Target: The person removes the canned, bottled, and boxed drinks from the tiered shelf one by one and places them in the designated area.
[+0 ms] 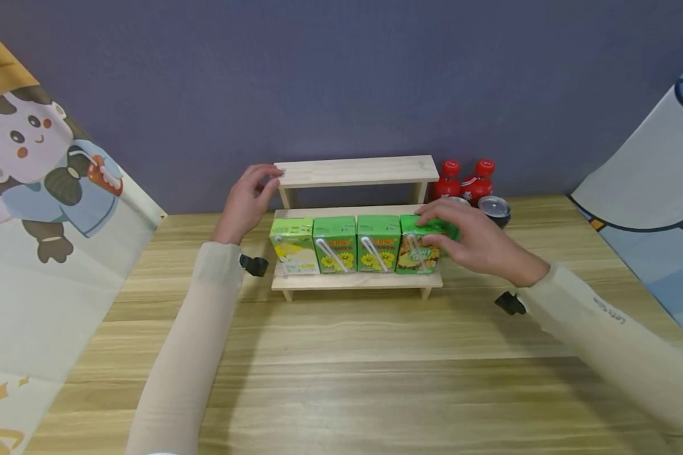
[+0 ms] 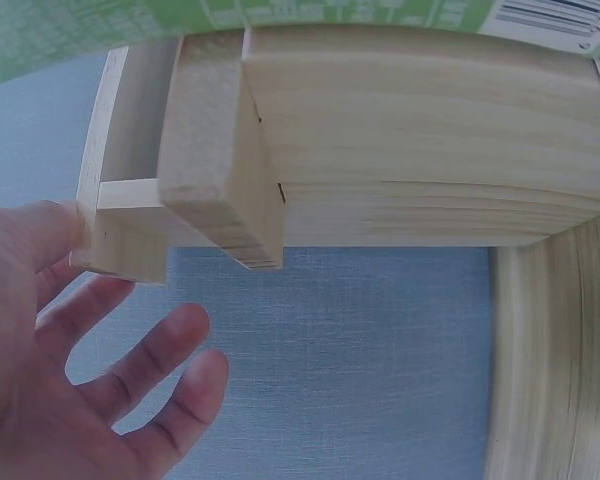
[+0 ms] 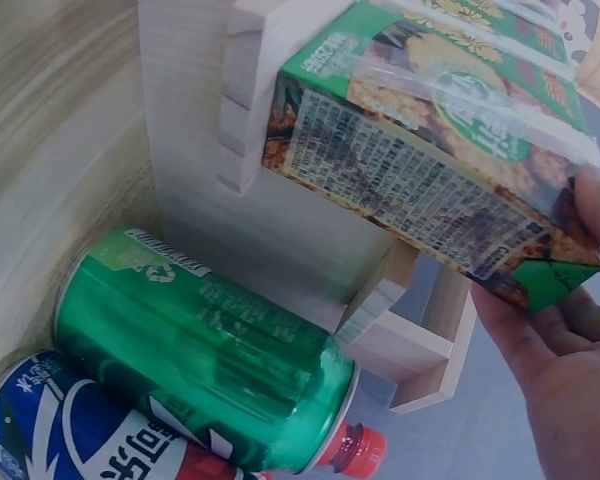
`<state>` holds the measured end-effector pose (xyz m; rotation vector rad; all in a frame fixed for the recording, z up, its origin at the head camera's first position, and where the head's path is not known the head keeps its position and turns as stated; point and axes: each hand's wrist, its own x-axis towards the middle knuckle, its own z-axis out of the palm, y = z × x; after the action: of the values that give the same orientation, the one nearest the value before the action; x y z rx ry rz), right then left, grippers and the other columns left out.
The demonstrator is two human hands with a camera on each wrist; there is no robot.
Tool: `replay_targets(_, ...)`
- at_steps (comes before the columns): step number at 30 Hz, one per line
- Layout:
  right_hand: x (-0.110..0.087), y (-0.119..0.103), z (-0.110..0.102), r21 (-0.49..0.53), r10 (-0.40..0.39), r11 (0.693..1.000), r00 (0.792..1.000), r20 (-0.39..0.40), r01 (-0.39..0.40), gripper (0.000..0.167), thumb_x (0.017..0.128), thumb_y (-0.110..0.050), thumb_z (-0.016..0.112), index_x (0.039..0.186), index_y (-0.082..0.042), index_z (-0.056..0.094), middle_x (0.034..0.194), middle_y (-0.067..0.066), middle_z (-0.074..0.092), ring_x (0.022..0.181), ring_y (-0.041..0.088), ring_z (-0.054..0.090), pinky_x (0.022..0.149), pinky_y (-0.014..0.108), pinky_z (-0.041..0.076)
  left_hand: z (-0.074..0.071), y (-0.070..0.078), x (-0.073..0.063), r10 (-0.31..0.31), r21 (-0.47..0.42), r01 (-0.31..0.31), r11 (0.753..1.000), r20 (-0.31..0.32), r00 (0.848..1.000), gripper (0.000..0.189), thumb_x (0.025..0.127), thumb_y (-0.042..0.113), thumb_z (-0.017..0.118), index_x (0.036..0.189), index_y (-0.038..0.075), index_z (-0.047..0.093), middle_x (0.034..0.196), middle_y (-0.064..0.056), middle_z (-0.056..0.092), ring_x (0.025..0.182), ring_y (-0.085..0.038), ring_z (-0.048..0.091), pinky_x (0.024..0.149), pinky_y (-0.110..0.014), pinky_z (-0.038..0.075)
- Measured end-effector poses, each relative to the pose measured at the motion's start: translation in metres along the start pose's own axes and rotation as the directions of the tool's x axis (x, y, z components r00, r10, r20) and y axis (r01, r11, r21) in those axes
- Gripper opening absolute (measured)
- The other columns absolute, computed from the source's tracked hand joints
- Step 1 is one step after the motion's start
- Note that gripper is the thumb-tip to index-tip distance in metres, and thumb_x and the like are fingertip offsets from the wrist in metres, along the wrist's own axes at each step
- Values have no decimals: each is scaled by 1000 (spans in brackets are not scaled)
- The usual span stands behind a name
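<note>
A two-tier wooden shelf [image 1: 355,170] stands against the back wall. At the left end of its upper board, my left hand [image 1: 247,199] pinches the board between thumb and forefinger; the other fingers [image 2: 185,390] spread loosely in the left wrist view. A row of juice boxes fills the lower tier: a pale yellow-green box [image 1: 294,249] at left, two green boxes with yellow flowers [image 1: 336,246] in the middle, and a green-and-brown juice box [image 1: 418,256] at right. My right hand [image 1: 478,243] grips that last box near its top, thumb in front and fingers behind.
Right of the shelf stand a green can [image 3: 200,340], a blue cola can [image 3: 70,420], a dark can with a silver lid [image 1: 494,207] and two red-capped bottles [image 1: 478,183]. The wood-grain table [image 1: 341,354] runs between printed side panels.
</note>
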<state>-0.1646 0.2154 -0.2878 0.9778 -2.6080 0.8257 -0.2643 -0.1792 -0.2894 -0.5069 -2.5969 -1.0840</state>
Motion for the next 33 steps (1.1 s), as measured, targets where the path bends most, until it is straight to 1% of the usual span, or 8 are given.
replay_targets(8, -12, -1, -10, -14, 7, 1000, 999, -47, -7, 26, 81, -7, 74, 103, -15, 63, 121, 2, 57, 116, 21, 49, 92, 45, 42, 0, -1, -1, 4, -4, -4, 1000, -14, 1000, 32, 99, 31, 49, 126, 17, 60, 134, 1, 47, 98, -20, 52, 82, -37, 44)
replay_targets(13, -23, 1, -22, -37, -1, 999, 996, -87, -2, 30, 79, -4, 76, 102, -16, 63, 122, 0, 56, 115, 19, 49, 91, 33, 40, 0, -1, -1, 8, -10, -8, 1000, -9, 1000, 33, 99, 32, 49, 126, 17, 59, 135, 1, 46, 97, -20, 52, 82, -38, 44)
replay_targets(18, -38, 5, -33, -75, 7, 997, 995, -99, -15, 34, 77, 0, 76, 102, -17, 62, 122, -1, 56, 112, 17, 50, 83, 19, 37, 0, 0, -2, 7, -10, -7, 1000, -6, 1000, 33, 99, 33, 49, 126, 17, 59, 135, 1, 46, 97, -20, 52, 81, -38, 44)
replay_targets(21, -46, 9, -38, -110, 15, 994, 995, -100, -26, 33, 76, 1, 76, 101, -16, 63, 121, -1, 57, 113, 20, 51, 87, 15, 35, 0, 0, -2, 4, -8, -5, 1000, -5, 1000, 33, 99, 33, 48, 126, 17, 59, 134, 1, 46, 96, -20, 52, 81, -38, 44)
replay_targets(25, -56, 14, -42, -137, 45, 989, 993, -108, -60, 31, 77, 0, 76, 101, -16, 63, 121, 1, 58, 118, 27, 49, 96, 23, 36, 1, 0, -1, 5, -11, -5, 1000, 0, 1000, 33, 99, 33, 48, 126, 17, 59, 134, 1, 46, 96, -20, 52, 81, -38, 44)
replay_targets(27, -59, 16, -42, -146, 57, 987, 992, -116, -74, 32, 77, 0, 76, 101, -16, 63, 121, 2, 58, 118, 29, 49, 96, 30, 38, 0, 0, -1, 7, -13, -7, 1000, 3, 1000, 33, 99, 33, 48, 127, 17, 59, 135, 1, 46, 97, -20, 52, 82, -38, 44)
replay_targets(29, -61, 20, -42, -151, 59, 986, 991, -122, -77, 32, 77, 1, 76, 101, -16, 63, 120, 3, 58, 116, 28, 50, 95, 30, 39, 0, 0, -2, 5, -7, -5, 1000, 6, 1000, 34, 100, 33, 47, 127, 17, 58, 136, 1, 45, 98, -19, 52, 82, -38, 44)
replay_targets(33, -63, 27, -37, -141, 54, 988, 991, -119, -70, 33, 75, 1, 77, 100, -16, 64, 117, 2, 59, 112, 25, 52, 92, 15, 34, 0, -1, -2, 5, 7, -5, 1000, 10, 1000, 35, 100, 35, 46, 128, 18, 57, 136, 2, 44, 98, -18, 52, 83, -37, 44)
